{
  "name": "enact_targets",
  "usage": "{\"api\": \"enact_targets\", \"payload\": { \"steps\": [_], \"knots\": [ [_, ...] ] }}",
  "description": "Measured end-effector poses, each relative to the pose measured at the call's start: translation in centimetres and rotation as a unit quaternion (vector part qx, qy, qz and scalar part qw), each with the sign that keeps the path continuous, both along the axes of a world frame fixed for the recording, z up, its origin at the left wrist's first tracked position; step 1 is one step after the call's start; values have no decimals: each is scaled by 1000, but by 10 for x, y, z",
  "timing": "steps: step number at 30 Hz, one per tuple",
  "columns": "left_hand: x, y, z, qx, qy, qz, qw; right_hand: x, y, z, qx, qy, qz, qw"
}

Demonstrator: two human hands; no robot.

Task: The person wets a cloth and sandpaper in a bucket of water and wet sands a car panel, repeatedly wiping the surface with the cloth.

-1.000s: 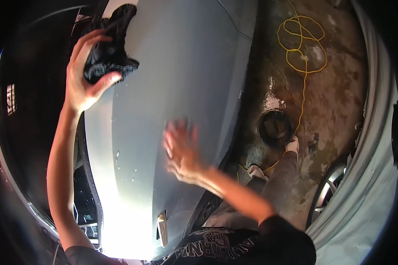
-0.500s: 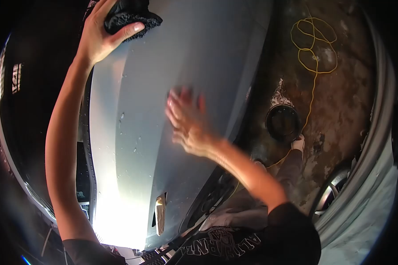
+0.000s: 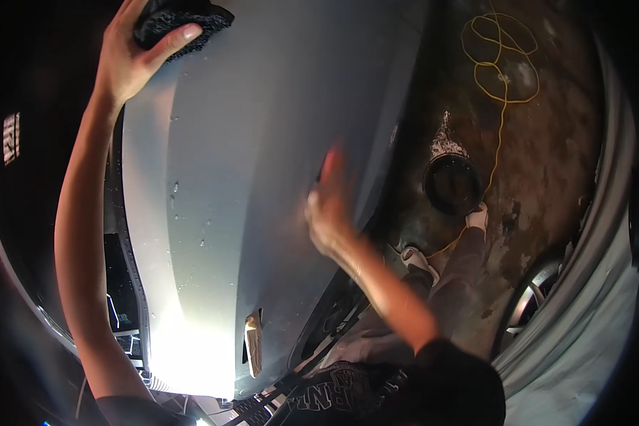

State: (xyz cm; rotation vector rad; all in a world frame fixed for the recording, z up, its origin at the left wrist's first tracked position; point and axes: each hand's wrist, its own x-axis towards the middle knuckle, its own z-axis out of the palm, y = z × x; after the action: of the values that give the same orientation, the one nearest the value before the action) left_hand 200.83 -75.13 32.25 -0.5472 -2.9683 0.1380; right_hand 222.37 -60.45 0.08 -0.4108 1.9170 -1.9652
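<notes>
A grey car body panel [image 3: 213, 156], dotted with water drops, stretches in front of me. At its top left edge my left hand [image 3: 135, 60] grips a fuzzy black cloth [image 3: 181, 28], thumb laid over it. My right hand [image 3: 330, 206] is over the middle of the panel, turned edge-on and smeared by motion. Its fingers look stretched out, and I see nothing in them. Whether it touches the panel I cannot tell. Low on the panel, a tan strip [image 3: 254, 346] sits in a narrow slot.
A black bucket [image 3: 452, 186] stands on the stained wet floor [image 3: 539, 149] beside my feet. A yellow cord [image 3: 500, 135] runs in loops past it. At the right are a grey sheet [image 3: 582, 334] and a wheel [image 3: 536, 298]. Bright light glares off the panel's lower end.
My right hand has swept right and slightly down across the panel and turned edge-on. My left hand still holds the cloth. The panel appears shifted left in view.
</notes>
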Motion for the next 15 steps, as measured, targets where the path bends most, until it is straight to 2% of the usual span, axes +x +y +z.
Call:
{"api": "enact_targets", "payload": {
  "steps": [1,2,3,4,5,6,8,9,10,11,12,13,15],
  "knots": [
    [9,28,2,46,-25,47,998,-76,-7,-13,-42,-26,-88,995],
    [8,25,0,47,-27,43,998,-151,-13,-25,-84,-43,-173,980],
    [7,17,-2,29,-15,38,999,-189,-13,-42,-65,-67,-178,979],
    [4,6,-2,12,-4,33,999,-174,-12,-41,-62,-68,-184,979],
    [1,-16,-5,18,-7,-34,999,-142,-14,-32,-55,-59,-184,980],
    [1,-17,-5,23,-3,-37,999,-102,-15,-20,-47,-47,-180,981],
    [0,-15,-5,3,3,-65,998,46,-1,14,14,-43,-73,996],
    [1,-16,-5,24,-16,-46,999,135,0,10,-22,14,-53,998],
    [5,-15,-5,22,-19,-44,999,167,20,43,-11,43,-6,999],
    [3,-13,-3,8,-12,-62,998,155,15,32,-12,48,-10,999],
    [0,-11,-3,-6,-4,-79,997,134,6,11,37,28,29,999],
    [-3,-12,-4,-11,-4,-82,997,70,-1,2,79,20,19,996],
    [1,-13,-3,1,-4,-69,998,-100,-14,-20,28,16,-151,988]
  ]
}}
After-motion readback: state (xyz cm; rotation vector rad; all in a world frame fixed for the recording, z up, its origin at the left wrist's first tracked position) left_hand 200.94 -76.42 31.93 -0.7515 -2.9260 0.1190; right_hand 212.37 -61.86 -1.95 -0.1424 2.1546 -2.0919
